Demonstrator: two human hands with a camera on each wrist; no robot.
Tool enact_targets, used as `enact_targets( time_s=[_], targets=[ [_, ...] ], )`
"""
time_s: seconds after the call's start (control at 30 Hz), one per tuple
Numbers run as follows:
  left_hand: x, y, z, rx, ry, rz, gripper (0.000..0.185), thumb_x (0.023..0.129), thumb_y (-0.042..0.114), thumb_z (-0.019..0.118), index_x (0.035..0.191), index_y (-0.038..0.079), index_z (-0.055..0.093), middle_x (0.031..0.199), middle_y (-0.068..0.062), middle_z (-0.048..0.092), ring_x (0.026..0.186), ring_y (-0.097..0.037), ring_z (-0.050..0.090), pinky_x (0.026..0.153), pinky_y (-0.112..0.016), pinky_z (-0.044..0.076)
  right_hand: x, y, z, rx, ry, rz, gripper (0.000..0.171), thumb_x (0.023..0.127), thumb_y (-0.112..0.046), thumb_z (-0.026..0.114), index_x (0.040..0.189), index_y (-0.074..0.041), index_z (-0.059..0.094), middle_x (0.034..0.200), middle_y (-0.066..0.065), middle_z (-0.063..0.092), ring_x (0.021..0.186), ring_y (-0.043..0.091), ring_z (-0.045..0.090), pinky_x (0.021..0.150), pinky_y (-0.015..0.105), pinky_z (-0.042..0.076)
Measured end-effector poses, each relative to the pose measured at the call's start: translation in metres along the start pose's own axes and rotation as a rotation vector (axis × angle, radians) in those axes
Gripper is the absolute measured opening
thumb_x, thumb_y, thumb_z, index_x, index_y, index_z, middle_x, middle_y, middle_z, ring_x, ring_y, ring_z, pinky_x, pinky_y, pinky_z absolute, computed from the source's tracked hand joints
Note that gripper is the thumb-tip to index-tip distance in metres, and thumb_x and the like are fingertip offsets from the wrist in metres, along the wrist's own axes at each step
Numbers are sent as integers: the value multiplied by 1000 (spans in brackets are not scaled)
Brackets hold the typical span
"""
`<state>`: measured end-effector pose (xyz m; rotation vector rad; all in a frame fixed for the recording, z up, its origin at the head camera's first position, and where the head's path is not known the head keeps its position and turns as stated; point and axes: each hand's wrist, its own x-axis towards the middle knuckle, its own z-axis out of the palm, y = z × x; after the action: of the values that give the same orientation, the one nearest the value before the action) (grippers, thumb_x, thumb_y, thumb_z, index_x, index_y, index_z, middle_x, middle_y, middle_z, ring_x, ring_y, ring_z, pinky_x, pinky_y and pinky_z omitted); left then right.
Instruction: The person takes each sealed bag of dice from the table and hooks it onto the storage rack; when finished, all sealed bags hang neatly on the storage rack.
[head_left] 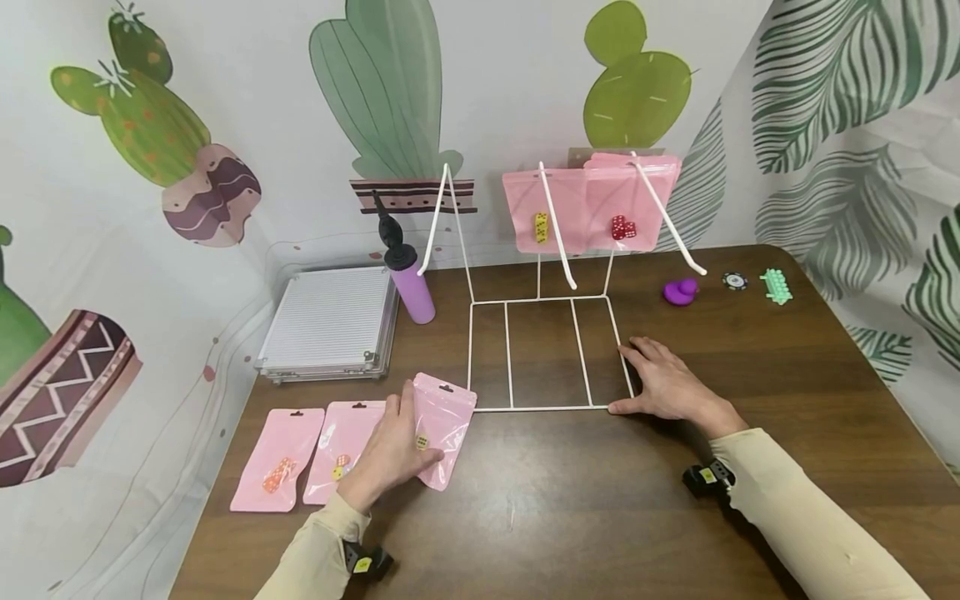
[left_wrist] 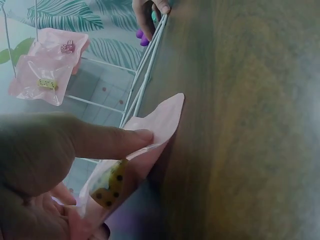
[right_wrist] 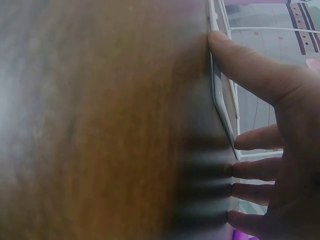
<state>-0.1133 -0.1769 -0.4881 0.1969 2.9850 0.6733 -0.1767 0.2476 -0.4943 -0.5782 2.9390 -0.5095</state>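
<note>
My left hand (head_left: 397,450) pinches a pink zip pouch (head_left: 450,408), its thumb pressing the face. Yellow dice with black dots (left_wrist: 108,187) show inside it in the left wrist view. The pouch is tilted off the table beside the left front corner of a white wire rack (head_left: 510,358). At the rack's right front corner, my right hand (head_left: 663,383) touches the frame with spread, fairly straight fingers. Pink pouches hang on two of the rack's prongs, one with yellow dice (head_left: 541,227) on the middle prong, one with red dice (head_left: 622,227) on the right. The left prong (head_left: 435,221) carries nothing.
Left of my left hand lie two more pink pouches, one with orange dice (head_left: 279,473), one with mixed dice (head_left: 341,467). Behind stand a clear ridged case (head_left: 330,317) and a purple hand pump (head_left: 412,292). A purple duck (head_left: 680,292), poker chip (head_left: 735,281) and green toy (head_left: 776,286) lie back right.
</note>
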Motion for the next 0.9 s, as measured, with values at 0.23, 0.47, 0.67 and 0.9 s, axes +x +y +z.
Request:
enact_targets(
  time_s=[0.23, 0.47, 0.67, 0.9],
  targets=[
    [-2, 0, 2, -11, 27, 7, 123, 57, 28, 93, 151, -3, 21, 109, -18, 51, 75, -21, 53, 74, -41, 53, 0, 1, 0, -3, 9, -8, 107, 67, -58, 80, 144, 5, 40, 146, 36, 34, 136, 54, 27, 110, 65, 25],
    [-5, 0, 2, -54, 50, 12, 119, 59, 24, 92, 153, 5, 21, 101, -12, 49, 65, -17, 48, 57, -30, 46, 0, 0, 0, 3, 5, -2, 107, 67, -58, 80, 144, 5, 40, 147, 35, 33, 136, 54, 27, 111, 65, 24],
    [-5, 3, -1, -65, 86, 33, 118, 60, 25, 92, 154, 7, 21, 100, -11, 48, 71, -17, 47, 61, -30, 45, 0, 1, 0, 1, 2, 2, 107, 67, -58, 80, 143, 6, 40, 147, 36, 32, 136, 54, 26, 111, 65, 24],
    [-3, 19, -10, -89, 150, 131, 114, 62, 25, 91, 154, 14, 23, 101, -9, 48, 74, -17, 46, 66, -32, 47, 0, 1, 1, 1, 2, 6, 107, 67, -59, 80, 143, 6, 41, 147, 36, 32, 136, 54, 27, 110, 65, 24]
  ],
)
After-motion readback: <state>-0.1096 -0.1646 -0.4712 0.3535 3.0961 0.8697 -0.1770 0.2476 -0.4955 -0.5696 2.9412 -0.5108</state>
